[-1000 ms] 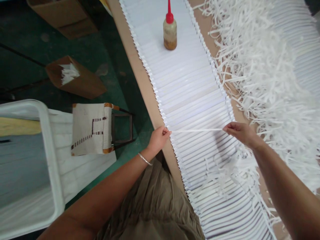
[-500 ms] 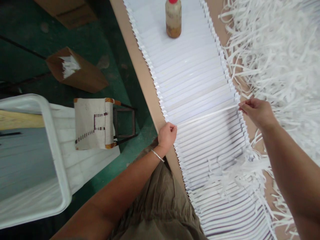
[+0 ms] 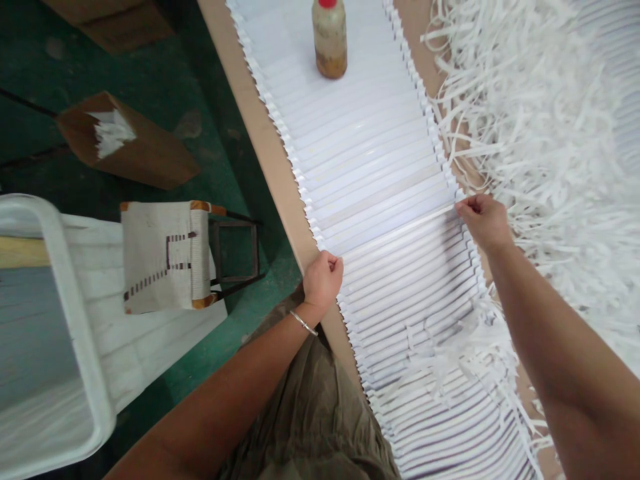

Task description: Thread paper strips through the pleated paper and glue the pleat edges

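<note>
One thin white strip (image 3: 400, 231) stretches straight across the row of white slats (image 3: 400, 300), between your hands. Your left hand (image 3: 324, 277) pinches its near end at the row's left edge, above the brown table (image 3: 265, 140); your right hand (image 3: 484, 220) grips the other end between thumb and fingertips at the right edge. A heap of loose strips (image 3: 550, 147) lies just beside your right hand, and a bottle (image 3: 330, 43) stands on the slats farther up.
</note>
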A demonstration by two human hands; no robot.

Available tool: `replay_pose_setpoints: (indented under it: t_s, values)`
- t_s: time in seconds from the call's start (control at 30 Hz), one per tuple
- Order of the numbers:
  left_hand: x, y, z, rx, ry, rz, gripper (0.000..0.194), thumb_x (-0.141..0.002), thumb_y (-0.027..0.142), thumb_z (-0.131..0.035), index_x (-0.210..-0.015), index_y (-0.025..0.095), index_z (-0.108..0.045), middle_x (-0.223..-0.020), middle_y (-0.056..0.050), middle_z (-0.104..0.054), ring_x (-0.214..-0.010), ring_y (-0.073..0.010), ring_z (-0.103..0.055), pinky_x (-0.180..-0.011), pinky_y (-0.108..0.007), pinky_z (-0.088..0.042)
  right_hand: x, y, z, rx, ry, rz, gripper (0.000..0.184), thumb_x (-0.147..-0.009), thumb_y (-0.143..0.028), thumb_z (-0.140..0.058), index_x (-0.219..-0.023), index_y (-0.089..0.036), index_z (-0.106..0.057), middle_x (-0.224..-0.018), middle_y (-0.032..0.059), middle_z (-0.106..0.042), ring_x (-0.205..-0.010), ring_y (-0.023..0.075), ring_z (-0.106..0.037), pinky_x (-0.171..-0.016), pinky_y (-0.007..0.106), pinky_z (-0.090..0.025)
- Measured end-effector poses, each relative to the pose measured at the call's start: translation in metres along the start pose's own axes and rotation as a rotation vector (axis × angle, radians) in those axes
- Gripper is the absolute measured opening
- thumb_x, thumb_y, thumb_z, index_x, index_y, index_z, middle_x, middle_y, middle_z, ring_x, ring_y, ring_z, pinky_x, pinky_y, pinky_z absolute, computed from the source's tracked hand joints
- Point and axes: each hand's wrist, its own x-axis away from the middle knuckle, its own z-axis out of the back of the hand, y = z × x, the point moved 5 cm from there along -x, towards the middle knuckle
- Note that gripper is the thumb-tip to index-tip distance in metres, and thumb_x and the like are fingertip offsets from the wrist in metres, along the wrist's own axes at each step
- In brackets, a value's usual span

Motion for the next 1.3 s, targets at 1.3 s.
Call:
replay_pose_setpoints:
  t_s: [1.3]
  values:
    - [0.098,0.019,-0.060,0.259,-0.467,-0.444,0.010,-0.092,0.019,-0.056,-0.091,0.019,-0.067,-0.089,-0.005,-0.072,-0.083,-0.0187,-0.067,-0.078,-0.029,-0.051,0.276,-0.020,-0.049,0.515,-0.597,0.234,0.015,-0.097,-0.021,-0.052,-0.093,-0.021,-0.066,-0.098,0.0093,-0.072,-0.087,0.0212,-0.065,-0.074,0.030,-0.044]
